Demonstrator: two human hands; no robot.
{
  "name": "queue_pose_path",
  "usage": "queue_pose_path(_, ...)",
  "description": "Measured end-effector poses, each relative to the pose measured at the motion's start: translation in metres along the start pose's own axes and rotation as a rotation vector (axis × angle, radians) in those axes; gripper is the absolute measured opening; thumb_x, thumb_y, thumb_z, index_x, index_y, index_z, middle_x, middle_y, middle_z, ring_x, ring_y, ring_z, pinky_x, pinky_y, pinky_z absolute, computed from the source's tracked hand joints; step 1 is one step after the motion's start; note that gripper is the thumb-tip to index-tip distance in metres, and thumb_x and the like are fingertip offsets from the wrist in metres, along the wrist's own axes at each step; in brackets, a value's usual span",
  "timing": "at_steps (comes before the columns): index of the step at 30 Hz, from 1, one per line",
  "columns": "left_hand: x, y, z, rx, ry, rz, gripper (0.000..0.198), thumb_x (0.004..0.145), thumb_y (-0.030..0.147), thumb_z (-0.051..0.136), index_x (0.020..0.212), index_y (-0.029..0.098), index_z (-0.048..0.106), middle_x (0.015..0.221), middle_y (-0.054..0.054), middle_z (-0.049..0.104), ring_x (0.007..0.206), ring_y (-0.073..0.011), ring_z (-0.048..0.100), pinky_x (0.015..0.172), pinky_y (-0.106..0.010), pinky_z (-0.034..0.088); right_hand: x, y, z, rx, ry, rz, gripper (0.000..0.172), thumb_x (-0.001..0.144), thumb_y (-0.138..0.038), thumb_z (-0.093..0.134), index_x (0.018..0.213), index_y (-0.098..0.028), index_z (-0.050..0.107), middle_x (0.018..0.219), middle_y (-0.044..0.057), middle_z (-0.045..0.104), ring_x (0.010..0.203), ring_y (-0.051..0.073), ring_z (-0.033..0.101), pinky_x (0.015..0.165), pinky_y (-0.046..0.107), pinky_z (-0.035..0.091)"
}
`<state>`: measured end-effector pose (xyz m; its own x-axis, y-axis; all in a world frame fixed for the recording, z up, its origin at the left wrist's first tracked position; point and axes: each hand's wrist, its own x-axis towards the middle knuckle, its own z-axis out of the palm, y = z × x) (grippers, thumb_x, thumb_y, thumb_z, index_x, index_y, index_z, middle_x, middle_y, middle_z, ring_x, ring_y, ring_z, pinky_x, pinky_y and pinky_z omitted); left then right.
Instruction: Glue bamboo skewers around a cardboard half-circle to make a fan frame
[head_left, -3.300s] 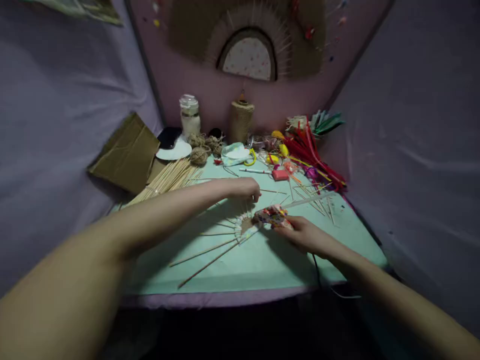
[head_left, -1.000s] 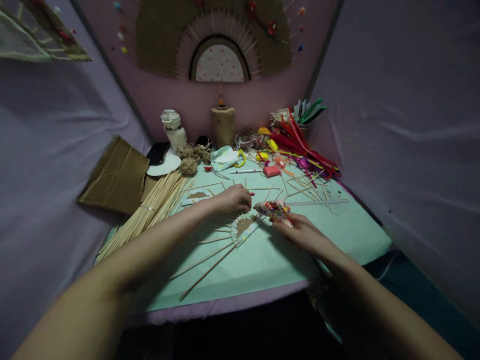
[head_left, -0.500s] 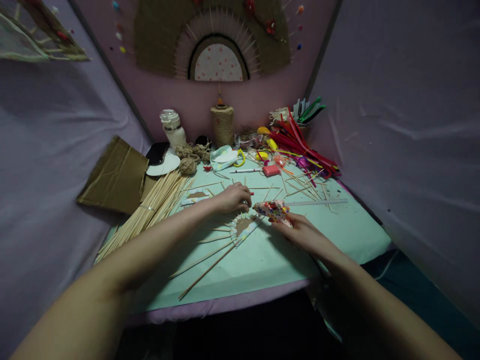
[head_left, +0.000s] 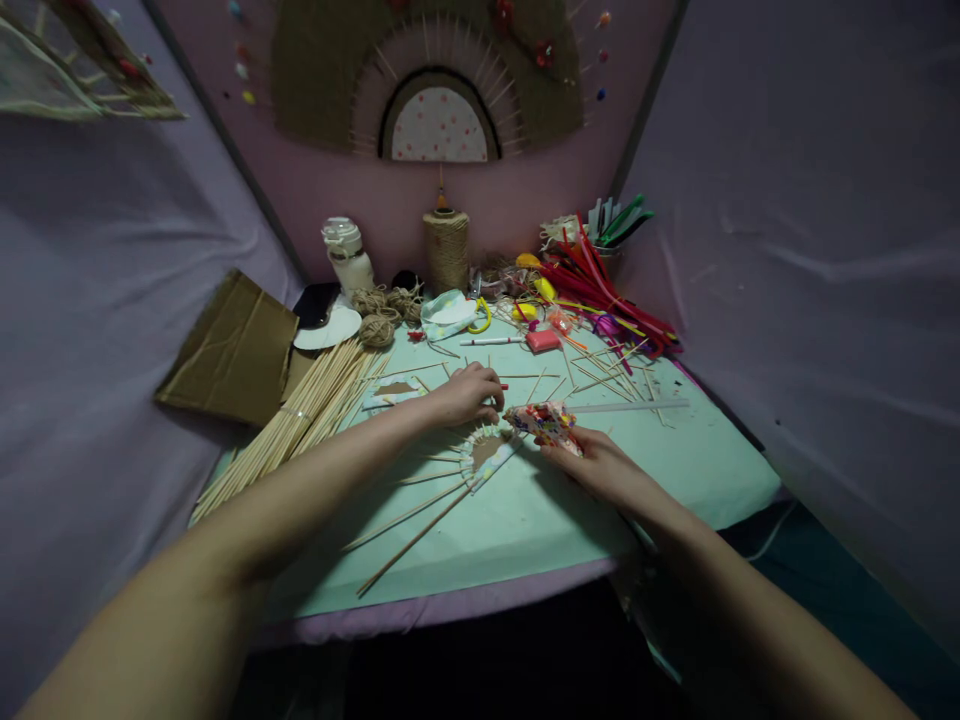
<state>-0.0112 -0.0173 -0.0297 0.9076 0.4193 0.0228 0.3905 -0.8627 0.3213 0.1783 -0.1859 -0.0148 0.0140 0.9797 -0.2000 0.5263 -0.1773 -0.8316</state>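
A green-covered table [head_left: 540,535] is filling the frame's centre. On it, a stick bundle [head_left: 304,415] is lying left of centre, a twine spool [head_left: 447,252] is standing upper centre, and a stick-fringed cardboard piece [head_left: 487,455] is lying mid-frame.

Contents of the left hand [head_left: 471,394] are indiscernible. The right hand [head_left: 596,462] covers the handle of the glue gun [head_left: 546,422]. The top edge crops the wall fan [head_left: 315,90].

- One left hand [head_left: 472,393] and one right hand [head_left: 592,455], mid-frame
- One patterned glue gun [head_left: 544,422], right of centre
- One stick-fringed half-disc [head_left: 487,452], centre
- One stick bundle [head_left: 304,412], left of centre, too many to count singly
- One bottle [head_left: 348,258], upper left of centre
- One twine cone [head_left: 446,250], upper centre
- At least two twine balls [head_left: 376,330]
- One pink block [head_left: 543,341]
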Motion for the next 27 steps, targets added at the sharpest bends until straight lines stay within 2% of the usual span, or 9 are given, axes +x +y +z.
queue_pose_path(7, -0.002, -0.005, 0.004, 0.001, 0.017, -0.021, 0.025, 0.077, 0.042, 0.070, 0.092, 0.022, 0.069, 0.111, -0.008, 0.058, 0.104, -0.0256, 0.044, 0.088, -0.035, 0.032, 0.003, -0.001, 0.000, 0.014, -0.038, 0.021, 0.027, 0.078, -0.041, 0.054, 0.087, -0.018, 0.065, 0.050, -0.003, 0.046, 0.044, 0.012, 0.042, 0.042, 0.024, 0.032)
queue_pose_path(13, -0.003, -0.007, 0.006, 0.001, 0.056, -0.001, 0.029, 0.075, 0.044, 0.071, 0.092, 0.021, 0.068, 0.110, -0.008, 0.059, 0.104, -0.0258, 0.045, 0.088, -0.035, 0.034, 0.003, -0.002, 0.001, 0.039, -0.020, 0.012, 0.024, 0.077, -0.040, 0.056, 0.083, -0.018, 0.065, 0.050, -0.003, 0.048, 0.044, 0.011, 0.041, 0.041, 0.023, 0.030)
queue_pose_path(17, -0.006, -0.015, -0.003, -0.034, 0.167, 0.013, 0.026, 0.083, 0.038, 0.065, 0.101, 0.020, 0.066, 0.111, -0.008, 0.059, 0.103, -0.0233, 0.047, 0.090, -0.034, 0.035, 0.000, -0.004, -0.001, 0.056, 0.007, 0.042, 0.027, 0.077, -0.044, 0.056, 0.082, -0.018, 0.064, 0.049, -0.005, 0.045, 0.043, 0.010, 0.039, 0.040, 0.023, 0.028)
queue_pose_path(21, -0.017, -0.024, -0.020, -0.018, 0.254, -0.106, 0.017, 0.086, 0.029, 0.060, 0.097, 0.019, 0.066, 0.104, -0.008, 0.062, 0.100, -0.0224, 0.050, 0.092, -0.035, 0.036, -0.003, -0.002, -0.004, 0.074, 0.027, 0.025, 0.029, 0.077, -0.045, 0.057, 0.080, -0.017, 0.064, 0.051, -0.005, 0.045, 0.045, 0.009, 0.039, 0.042, 0.022, 0.027)
queue_pose_path(24, -0.030, -0.022, -0.030, 0.017, 0.254, -0.170, 0.013, 0.086, 0.025, 0.058, 0.092, 0.019, 0.067, 0.099, -0.007, 0.064, 0.098, -0.0225, 0.052, 0.092, -0.036, 0.036, -0.005, 0.003, -0.007, 0.089, 0.020, 0.055, 0.034, 0.077, -0.048, 0.057, 0.088, -0.017, 0.065, 0.050, -0.005, 0.045, 0.045, 0.010, 0.039, 0.041, 0.022, 0.027)
queue_pose_path(27, -0.042, -0.010, -0.031, 0.045, 0.200, -0.193, 0.015, 0.086, 0.025, 0.057, 0.092, 0.019, 0.068, 0.098, -0.007, 0.064, 0.099, -0.0237, 0.052, 0.092, -0.037, 0.037, -0.008, 0.010, -0.010, 0.101, 0.034, 0.102, 0.036, 0.077, -0.050, 0.058, 0.091, -0.017, 0.064, 0.050, -0.005, 0.045, 0.043, 0.010, 0.039, 0.040, 0.023, 0.028)
